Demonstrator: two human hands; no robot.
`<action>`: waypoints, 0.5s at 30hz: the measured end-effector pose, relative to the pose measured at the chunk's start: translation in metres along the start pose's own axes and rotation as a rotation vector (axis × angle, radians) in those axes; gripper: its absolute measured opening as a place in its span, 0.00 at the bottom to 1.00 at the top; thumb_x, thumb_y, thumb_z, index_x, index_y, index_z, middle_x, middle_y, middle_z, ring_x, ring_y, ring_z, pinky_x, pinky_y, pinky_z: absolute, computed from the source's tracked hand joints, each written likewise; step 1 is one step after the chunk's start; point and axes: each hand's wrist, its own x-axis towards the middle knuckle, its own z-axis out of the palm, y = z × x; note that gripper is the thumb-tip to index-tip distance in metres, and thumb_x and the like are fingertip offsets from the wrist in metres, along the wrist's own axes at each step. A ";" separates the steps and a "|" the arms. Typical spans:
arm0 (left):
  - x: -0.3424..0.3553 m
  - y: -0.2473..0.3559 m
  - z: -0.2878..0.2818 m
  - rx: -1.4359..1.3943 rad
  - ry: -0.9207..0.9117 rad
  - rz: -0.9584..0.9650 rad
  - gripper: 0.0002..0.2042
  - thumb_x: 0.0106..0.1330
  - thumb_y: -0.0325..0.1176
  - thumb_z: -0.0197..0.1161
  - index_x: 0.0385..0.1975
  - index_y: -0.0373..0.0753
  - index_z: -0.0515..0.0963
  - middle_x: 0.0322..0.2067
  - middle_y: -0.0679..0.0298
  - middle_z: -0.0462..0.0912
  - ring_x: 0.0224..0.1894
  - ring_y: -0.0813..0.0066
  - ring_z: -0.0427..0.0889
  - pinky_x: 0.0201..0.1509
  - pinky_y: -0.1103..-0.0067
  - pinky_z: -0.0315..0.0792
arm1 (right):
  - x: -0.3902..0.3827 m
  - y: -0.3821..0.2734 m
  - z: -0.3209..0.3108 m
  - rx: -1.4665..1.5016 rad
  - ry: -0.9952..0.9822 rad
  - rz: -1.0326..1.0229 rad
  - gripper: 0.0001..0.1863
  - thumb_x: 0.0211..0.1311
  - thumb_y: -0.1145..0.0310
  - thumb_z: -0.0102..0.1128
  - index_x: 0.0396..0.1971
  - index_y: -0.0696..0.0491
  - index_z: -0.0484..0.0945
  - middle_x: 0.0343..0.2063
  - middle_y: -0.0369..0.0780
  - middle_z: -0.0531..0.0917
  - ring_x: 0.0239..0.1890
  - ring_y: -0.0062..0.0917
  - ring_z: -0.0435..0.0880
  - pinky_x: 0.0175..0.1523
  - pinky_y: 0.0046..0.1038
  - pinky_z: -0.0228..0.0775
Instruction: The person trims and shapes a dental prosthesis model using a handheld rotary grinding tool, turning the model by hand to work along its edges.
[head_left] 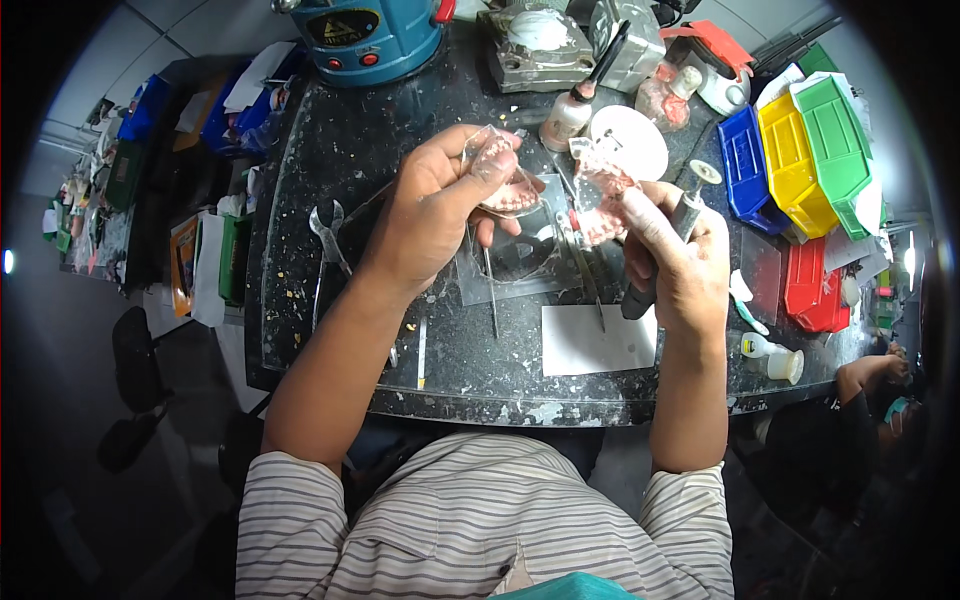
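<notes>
My left hand (422, 215) is closed around a clear plastic dental mould with pinkish teeth (512, 197), raised over the middle of the bench. Facing it, my right hand (690, 265) pinches a second clear and pink dental piece (600, 190) between thumb and fingers. That same hand also grips a dark rotary handpiece (686, 215), whose small round disc (706, 172) points away from me. Under the hands lies a clear plastic sheet (510, 275). A thin metal tool (492, 300) lies near it. The fingertips of my right hand are partly hidden.
A wrench (328, 240) lies at left, a white card (600, 340) in front. Behind stand a blue machine (365, 45), a metal flask (540, 65), a bottle with a brush (566, 120) and a white dish (640, 140). Coloured bins (795, 150) line the right; another person (830, 440) sits beyond.
</notes>
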 end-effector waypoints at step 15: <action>-0.004 -0.008 0.010 0.037 -0.228 -0.003 0.12 0.73 0.32 0.68 0.50 0.32 0.83 0.40 0.66 0.87 0.37 0.84 0.83 0.36 0.84 0.76 | 0.001 0.000 0.000 -0.134 -0.168 -0.049 0.10 0.70 0.71 0.71 0.42 0.64 0.88 0.32 0.38 0.91 0.34 0.15 0.86 0.43 0.21 0.78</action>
